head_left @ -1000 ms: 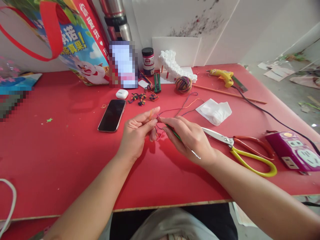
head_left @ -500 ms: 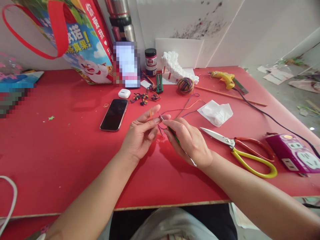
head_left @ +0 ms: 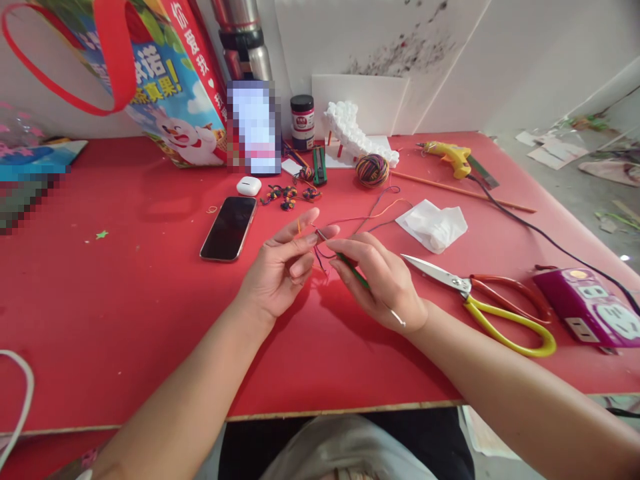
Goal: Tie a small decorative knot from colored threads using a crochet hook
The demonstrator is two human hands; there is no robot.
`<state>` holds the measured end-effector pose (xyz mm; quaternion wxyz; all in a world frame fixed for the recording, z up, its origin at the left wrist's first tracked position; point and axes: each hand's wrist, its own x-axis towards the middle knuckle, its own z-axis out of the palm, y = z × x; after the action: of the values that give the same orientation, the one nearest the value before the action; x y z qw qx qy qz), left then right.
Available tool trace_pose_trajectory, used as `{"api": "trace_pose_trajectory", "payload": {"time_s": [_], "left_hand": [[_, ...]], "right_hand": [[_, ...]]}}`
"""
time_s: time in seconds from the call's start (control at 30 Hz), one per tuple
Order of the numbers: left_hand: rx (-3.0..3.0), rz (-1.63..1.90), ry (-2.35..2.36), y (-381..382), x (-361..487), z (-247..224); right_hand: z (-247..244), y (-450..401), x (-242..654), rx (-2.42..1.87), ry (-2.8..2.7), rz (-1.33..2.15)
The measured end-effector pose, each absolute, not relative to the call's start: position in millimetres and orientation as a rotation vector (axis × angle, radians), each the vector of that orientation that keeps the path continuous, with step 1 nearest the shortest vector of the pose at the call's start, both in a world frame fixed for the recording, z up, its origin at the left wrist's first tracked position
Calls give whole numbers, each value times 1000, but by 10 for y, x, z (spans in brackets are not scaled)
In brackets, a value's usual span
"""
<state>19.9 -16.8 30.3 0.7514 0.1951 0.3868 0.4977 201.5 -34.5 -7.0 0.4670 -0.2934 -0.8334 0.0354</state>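
My left hand [head_left: 280, 267] pinches multicoloured yarn [head_left: 319, 256] between thumb and fingers, with an orange strand looped over the raised index finger. In my right hand [head_left: 383, 280] is a crochet hook [head_left: 354, 270] with a green grip; its front tip meets the yarn at my left fingertips, and its other metal end sticks out below my palm. Loose strands run from the hands back toward a dark multicoloured yarn ball [head_left: 373, 171]. Small knotted yarn pieces [head_left: 289, 195] lie behind my left hand.
A phone [head_left: 229, 229] and white earbud case [head_left: 249, 186] lie left of the hands. To the right are a crumpled tissue [head_left: 434, 227], scissors [head_left: 470, 287], a purple power socket [head_left: 585, 307] and a yellow glue gun [head_left: 447, 159]. Behind stand a bag [head_left: 175, 100] and a jar [head_left: 302, 123].
The crochet hook has turned slightly in my right hand, its rear end shifting right. My left hand has moved slightly left and still holds the yarn.
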Motion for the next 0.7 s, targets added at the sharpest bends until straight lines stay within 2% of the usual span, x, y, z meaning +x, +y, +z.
{"api": "trace_pose_trajectory", "payload": {"time_s": [0.3, 0.7], "left_hand": [[854, 1183, 946, -120, 108, 240], [887, 1066, 898, -102, 50, 293]], "right_hand": [[-29, -319, 2076, -780, -1848, 547], [163, -265, 2194, -776, -1604, 988]]}}
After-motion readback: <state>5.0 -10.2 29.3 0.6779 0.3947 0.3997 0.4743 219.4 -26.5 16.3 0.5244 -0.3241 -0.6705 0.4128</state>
